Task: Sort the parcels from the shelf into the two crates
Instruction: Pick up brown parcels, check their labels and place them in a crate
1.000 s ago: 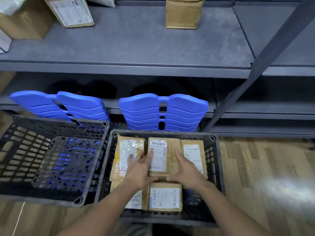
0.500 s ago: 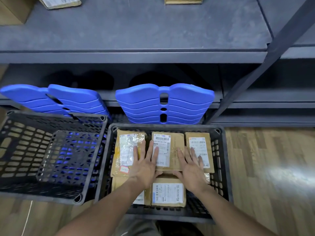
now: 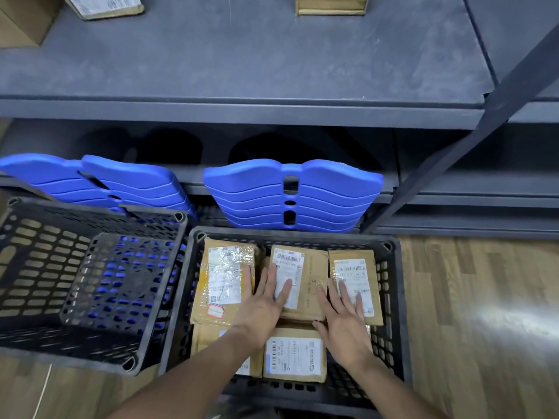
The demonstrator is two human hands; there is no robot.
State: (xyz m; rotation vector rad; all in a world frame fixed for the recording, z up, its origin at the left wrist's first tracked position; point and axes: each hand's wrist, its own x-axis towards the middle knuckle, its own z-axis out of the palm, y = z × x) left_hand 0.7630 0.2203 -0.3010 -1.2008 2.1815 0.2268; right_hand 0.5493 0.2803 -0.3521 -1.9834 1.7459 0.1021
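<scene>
- Cardboard parcels, brown and labelled, are being kept flat and label-up in the right crate (image 3: 393, 300); the left crate (image 3: 90, 208) is standing just beside it.
- Middle parcel (image 3: 313, 276) is being pressed by the left hand (image 3: 263, 303) and the right hand (image 3: 343, 326); fingers are also being spread onto the taped parcel (image 3: 223, 279) and the narrow parcel (image 3: 354, 276) on either side.
- Grip: both are being held wide, fingers straight, nothing enclosed.
- Handling, as judged: light, stiff boxes; tape and labels are probably slick, so hold is best taken across opposite long edges.
- Labelled box (image 3: 106, 6) and plain pack (image 3: 331, 6) are being left on the shelf (image 3: 242, 71).
</scene>
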